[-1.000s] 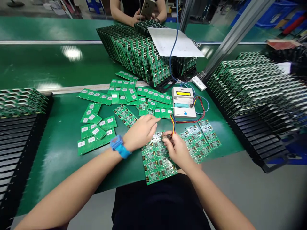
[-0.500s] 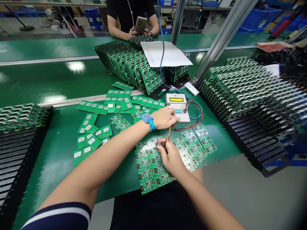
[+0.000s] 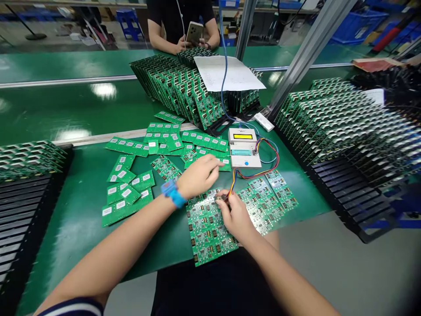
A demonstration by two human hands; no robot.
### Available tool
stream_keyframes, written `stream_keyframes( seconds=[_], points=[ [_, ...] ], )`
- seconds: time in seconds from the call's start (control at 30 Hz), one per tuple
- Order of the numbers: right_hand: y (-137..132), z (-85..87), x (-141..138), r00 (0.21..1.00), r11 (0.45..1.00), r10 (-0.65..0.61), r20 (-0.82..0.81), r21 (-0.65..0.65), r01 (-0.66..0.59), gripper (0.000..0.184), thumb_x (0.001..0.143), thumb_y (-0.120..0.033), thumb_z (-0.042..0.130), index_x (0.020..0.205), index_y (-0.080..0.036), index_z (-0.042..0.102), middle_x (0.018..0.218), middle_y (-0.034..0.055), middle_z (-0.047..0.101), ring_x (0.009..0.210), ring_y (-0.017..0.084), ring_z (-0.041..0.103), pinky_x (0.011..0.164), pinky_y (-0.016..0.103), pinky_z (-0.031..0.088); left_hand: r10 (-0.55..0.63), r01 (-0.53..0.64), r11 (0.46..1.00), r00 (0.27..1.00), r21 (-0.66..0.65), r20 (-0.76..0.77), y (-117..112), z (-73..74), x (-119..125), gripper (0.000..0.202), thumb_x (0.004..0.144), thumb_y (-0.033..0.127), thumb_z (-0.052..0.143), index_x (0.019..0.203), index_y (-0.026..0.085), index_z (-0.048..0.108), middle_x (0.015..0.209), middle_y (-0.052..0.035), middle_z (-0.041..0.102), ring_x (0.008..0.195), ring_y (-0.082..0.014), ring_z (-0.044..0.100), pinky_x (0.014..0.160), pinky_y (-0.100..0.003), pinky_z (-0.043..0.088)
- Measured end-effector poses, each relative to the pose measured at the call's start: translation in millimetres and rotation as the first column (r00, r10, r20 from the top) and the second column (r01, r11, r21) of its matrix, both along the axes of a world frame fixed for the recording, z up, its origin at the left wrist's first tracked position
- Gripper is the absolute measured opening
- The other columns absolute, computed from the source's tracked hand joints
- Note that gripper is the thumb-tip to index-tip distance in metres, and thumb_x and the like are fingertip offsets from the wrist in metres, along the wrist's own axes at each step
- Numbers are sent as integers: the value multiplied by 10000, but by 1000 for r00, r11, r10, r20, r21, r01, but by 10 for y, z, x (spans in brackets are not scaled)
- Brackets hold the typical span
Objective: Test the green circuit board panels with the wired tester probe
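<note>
Green worktable (image 3: 82, 245), spanning the frame, bearing the following. Right hand (image 3: 237, 216), lower centre: thumb and fingers pinching a small dark connector (image 3: 221, 198), partly hidden by the fingers, over the upper part of a circuit-board panel (image 3: 210, 235) with two-digit displays along its sections. Coloured wires (image 3: 233, 181), one bundle, red, yellow and blue among them, rising from the connector and looping round to the right side of a white programmer box (image 3: 234, 163), centre right of the frame. Box fitted with a lit yellow display (image 3: 242, 136), a teal socket (image 3: 241, 152) and a round blue button (image 3: 246, 163). Left hand (image 3: 199, 175), centre: fingers loosely spread, index finger extended towards the box and apart from it; contact with the boards beneath cannot be told. Blue wristband (image 3: 174, 194) on the left wrist. Labelled green boards (image 3: 126, 146), overlapping, left of centre. Further component-side panels (image 3: 261, 197), right of the right hand. Racked upright boards (image 3: 177, 85), upper centre, a white paper sheet (image 3: 228, 72) on top. Second filled rack (image 3: 342, 120), right side. Co-worker with a phone (image 3: 195, 33), top centre.
</note>
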State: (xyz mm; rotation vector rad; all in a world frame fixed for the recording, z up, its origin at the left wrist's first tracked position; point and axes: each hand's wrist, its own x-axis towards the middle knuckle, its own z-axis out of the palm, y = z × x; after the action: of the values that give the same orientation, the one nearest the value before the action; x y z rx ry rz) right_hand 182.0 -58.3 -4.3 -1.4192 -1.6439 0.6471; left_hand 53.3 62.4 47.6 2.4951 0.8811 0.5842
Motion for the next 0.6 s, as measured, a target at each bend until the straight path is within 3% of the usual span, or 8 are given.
stream_keyframes(
  seconds=[0.1, 0.2, 0.4, 0.6],
  points=[
    [1, 0, 4, 1000, 1000, 3, 3, 3, -3, 117, 897, -167, 436, 991, -201, 497, 951, 75, 588, 906, 209, 562, 814, 353, 478, 44, -49, 992, 998, -114, -46, -331, -51, -357, 244, 920, 247, 427, 1039, 156, 620, 960, -69, 584, 928, -185, 544, 857, -348, 457],
    [-2, -2, -1, 1000, 1000, -2, 8, -8, 3, 117, 897, -173, 442, 992, -207, 500, 961, 72, 590, 916, 210, 563, 819, 354, 475, 17, -36, 975, 996, -219, -89, -536, -164, -550, 245, 885, 313, 540, 1087, 197, 615, 1001, -64, 570, 951, -195, 538, 861, -356, 455],
    [-14, 4, -16, 1000, 998, -15, 6, -69, 15, 120, 908, -190, 442, 1012, -209, 499, 966, 63, 577, 912, 202, 565, 814, 341, 466, 66, -67, 981, 998, -179, -15, -548, -381, -568, 276, 829, 323, 633, 1070, 188, 627, 983, -62, 568, 943, -203, 527, 846, -367, 451],
    [-22, 22, -26, 1000, 993, -12, -14, -121, 10, 126, 917, -203, 430, 1022, -212, 499, 961, 56, 578, 913, 199, 576, 818, 346, 462, 61, -60, 994, 998, -88, 6, -558, -454, -562, 220, 875, 277, 571, 1062, 175, 626, 1015, -60, 596, 916, -194, 525, 821, -357, 454]
  ],
)
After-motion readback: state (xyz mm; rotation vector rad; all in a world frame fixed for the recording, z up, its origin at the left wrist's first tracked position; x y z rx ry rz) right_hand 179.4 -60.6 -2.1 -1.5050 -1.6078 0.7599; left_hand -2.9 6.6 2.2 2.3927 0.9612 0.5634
